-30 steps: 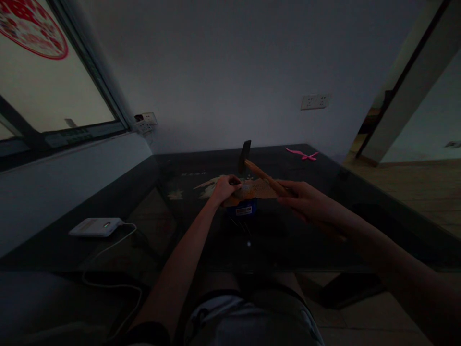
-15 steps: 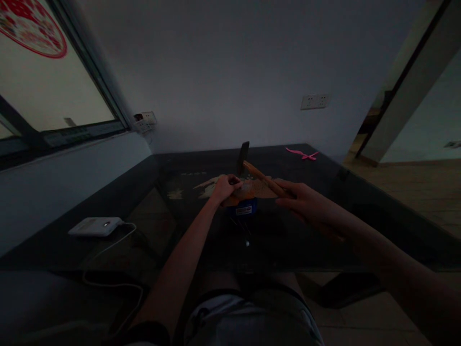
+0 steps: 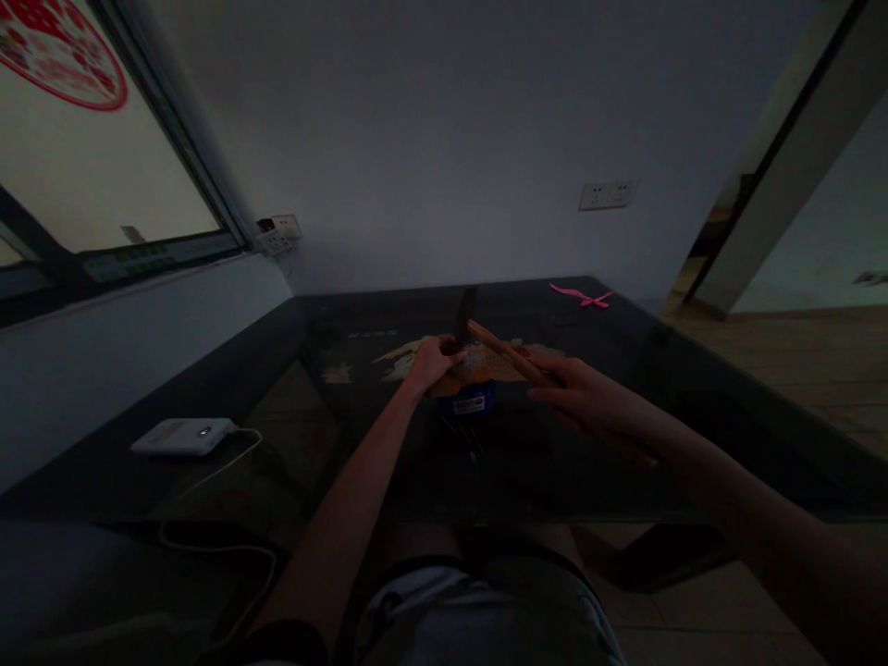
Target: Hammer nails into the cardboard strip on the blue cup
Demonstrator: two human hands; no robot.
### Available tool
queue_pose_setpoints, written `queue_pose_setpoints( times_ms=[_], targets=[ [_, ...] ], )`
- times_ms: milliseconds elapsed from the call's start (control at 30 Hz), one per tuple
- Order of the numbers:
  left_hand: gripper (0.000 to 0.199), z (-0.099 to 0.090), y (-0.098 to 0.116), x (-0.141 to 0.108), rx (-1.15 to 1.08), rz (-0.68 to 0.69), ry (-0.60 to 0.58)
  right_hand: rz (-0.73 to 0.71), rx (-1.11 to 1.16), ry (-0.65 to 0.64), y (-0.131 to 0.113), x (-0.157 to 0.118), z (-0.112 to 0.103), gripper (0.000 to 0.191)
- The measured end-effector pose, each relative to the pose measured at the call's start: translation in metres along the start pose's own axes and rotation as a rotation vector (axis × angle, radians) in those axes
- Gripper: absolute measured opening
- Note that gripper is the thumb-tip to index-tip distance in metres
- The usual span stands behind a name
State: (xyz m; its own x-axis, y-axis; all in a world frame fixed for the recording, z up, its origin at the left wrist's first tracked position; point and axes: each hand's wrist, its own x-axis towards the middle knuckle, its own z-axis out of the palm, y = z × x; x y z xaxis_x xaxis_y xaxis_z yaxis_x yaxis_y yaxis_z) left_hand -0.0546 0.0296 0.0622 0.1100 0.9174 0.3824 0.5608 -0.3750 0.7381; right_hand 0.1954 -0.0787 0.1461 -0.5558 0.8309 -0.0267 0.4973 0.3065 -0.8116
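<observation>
My right hand (image 3: 586,393) is wrapped round the wooden handle of a hammer (image 3: 510,351). Its dark head stands up close beside my left fingertips. My left hand (image 3: 430,363) is closed in a pinch at the left part of a thin orange-brown sheet (image 3: 478,368) with small speckles. Whatever sits between those fingertips is too small and dark to make out. Beneath the sheet is a blue container (image 3: 475,401) with a white label. I cannot tell whether the hammer head touches anything.
Everything stands on a dark glossy table (image 3: 388,462) against a wall. A white device (image 3: 181,437) with a cable lies at the left. A pink ribbon-like strip (image 3: 583,297) lies at the far right. Wall sockets (image 3: 608,195) are above the table.
The hammer head has come down a little toward my left fingertips, and my right hand has shifted slightly. My left hand stays in place on the sheet.
</observation>
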Motion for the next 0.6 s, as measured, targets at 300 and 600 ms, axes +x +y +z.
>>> queue_pose_setpoints(
  times_ms=[300,600],
  targets=[
    [0.013,0.003,0.003,-0.001,-0.091,-0.043,-0.001,-0.027,0.003,0.041,-0.005,-0.002,-0.002,0.044],
    [0.02,0.001,0.002,-0.001,0.0,-0.006,0.011,0.026,0.031,0.008,-0.008,-0.003,-0.003,0.045]
  ],
)
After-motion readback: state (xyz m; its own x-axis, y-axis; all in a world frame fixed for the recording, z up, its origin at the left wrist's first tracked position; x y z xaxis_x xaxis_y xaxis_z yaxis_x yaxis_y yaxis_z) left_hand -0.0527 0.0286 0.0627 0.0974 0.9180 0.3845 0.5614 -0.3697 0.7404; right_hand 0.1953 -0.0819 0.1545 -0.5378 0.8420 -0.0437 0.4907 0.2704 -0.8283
